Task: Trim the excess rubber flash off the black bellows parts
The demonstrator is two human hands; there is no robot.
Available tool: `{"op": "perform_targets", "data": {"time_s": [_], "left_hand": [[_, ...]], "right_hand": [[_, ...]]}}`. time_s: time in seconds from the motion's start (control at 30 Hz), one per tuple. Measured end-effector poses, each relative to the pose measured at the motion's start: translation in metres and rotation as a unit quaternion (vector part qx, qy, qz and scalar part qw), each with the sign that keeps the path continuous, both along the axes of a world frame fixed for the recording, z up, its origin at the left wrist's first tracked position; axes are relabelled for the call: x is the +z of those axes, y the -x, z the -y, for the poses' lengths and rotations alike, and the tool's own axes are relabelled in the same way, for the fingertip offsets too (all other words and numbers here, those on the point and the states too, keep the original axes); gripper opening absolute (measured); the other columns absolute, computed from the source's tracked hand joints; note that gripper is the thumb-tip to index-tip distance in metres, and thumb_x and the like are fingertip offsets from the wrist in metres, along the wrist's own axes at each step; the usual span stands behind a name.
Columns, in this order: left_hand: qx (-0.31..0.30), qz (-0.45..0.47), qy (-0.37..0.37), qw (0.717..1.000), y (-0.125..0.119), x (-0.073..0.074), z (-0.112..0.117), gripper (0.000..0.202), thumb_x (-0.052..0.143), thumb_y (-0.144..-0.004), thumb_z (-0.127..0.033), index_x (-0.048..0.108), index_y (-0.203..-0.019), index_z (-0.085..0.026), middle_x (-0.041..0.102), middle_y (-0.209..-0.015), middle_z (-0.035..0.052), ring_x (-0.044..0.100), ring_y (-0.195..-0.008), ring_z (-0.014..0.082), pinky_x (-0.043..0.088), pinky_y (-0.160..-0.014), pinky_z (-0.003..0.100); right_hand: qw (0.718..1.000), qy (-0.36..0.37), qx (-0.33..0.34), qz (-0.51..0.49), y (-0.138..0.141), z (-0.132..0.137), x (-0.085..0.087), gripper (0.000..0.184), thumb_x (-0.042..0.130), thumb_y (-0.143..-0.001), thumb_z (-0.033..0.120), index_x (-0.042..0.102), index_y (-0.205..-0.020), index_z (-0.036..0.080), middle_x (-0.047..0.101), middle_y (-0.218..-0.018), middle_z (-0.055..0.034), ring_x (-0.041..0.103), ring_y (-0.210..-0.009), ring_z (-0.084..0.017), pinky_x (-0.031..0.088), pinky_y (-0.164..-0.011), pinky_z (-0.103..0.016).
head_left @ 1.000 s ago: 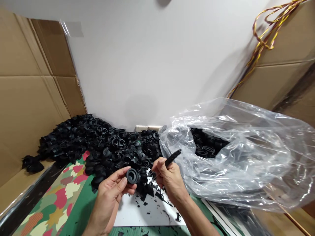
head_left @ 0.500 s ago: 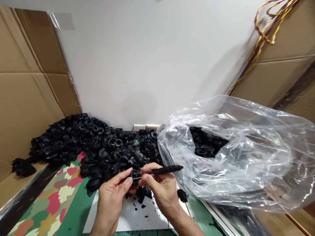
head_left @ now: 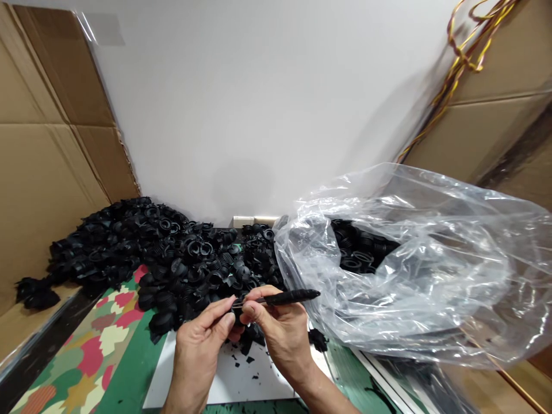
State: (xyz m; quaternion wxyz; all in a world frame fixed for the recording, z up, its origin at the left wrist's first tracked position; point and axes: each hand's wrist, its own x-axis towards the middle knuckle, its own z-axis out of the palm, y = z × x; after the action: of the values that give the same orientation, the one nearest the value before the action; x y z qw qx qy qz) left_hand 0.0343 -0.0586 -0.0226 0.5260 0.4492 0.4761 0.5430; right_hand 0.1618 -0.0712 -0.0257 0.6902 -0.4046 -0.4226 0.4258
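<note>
Left hand [head_left: 198,339] pinches a half-hidden black rubber ring [head_left: 237,311]; right hand [head_left: 280,333] grips an apparent craft knife [head_left: 287,297] against it, black rubber bellows [head_left: 185,270] heaped just beyond.

Small black rubber grommet [head_left: 237,315], mostly hidden, under the thin blade [head_left: 242,302] of a black-handled craft knife [head_left: 287,297]

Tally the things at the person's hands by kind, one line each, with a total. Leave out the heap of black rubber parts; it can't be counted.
hands, left hand and right hand: 2
black-handled knife: 1
black rubber bellows part, held: 1
clear plastic bag: 1
white board: 1
Total: 6
</note>
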Motion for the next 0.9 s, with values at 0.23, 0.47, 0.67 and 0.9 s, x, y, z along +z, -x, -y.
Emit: {"op": "perform_targets", "data": {"time_s": [0.23,0.47,0.67,0.9], "left_hand": [[0.013,-0.041,-0.048,0.998,0.000,-0.003,0.000,0.026,0.082,-0.053,-0.041,0.081,-0.073,-0.024,0.077,-0.088,0.0080,0.070,-0.077,0.0259,0.060,-0.058,0.028],[-0.020,-0.001,0.019,1.000,0.002,-0.003,0.006,0.032,0.085,-0.050,-0.039,0.080,-0.075,-0.019,0.077,-0.073,0.0073,0.065,-0.053,0.0168,0.055,-0.050,0.024],[-0.041,0.063,0.081,0.994,0.006,-0.005,0.008,0.040,0.083,-0.057,-0.040,0.079,-0.088,-0.015,0.074,-0.061,0.0066,0.064,-0.052,0.0149,0.054,-0.055,0.022],[-0.039,0.071,0.065,0.995,0.007,-0.006,0.006,0.036,0.083,-0.058,-0.038,0.079,-0.087,-0.019,0.077,-0.074,0.0066,0.064,-0.058,0.0149,0.054,-0.059,0.023]], "right_hand": [[0.998,-0.044,-0.010,0.052,0.005,0.003,-0.001,0.012,0.066,-0.080,0.029,0.063,-0.074,0.019,0.062,-0.058,0.0008,0.061,-0.046,-0.014,0.054,-0.046,-0.025],[0.897,-0.233,-0.149,0.346,-0.014,-0.002,0.001,0.015,0.054,-0.085,0.011,0.064,-0.077,0.019,0.065,-0.072,-0.0058,0.063,-0.067,-0.017,0.052,-0.060,-0.027],[0.973,-0.112,-0.136,0.151,-0.019,-0.007,0.000,0.011,0.061,-0.084,0.026,0.062,-0.076,0.018,0.061,-0.059,0.0007,0.058,-0.045,-0.012,0.049,-0.046,-0.024],[0.997,-0.069,0.002,0.031,-0.004,-0.003,-0.006,0.008,0.068,-0.078,0.024,0.064,-0.075,0.018,0.063,-0.061,0.0020,0.062,-0.048,-0.012,0.049,-0.048,-0.021]]}}
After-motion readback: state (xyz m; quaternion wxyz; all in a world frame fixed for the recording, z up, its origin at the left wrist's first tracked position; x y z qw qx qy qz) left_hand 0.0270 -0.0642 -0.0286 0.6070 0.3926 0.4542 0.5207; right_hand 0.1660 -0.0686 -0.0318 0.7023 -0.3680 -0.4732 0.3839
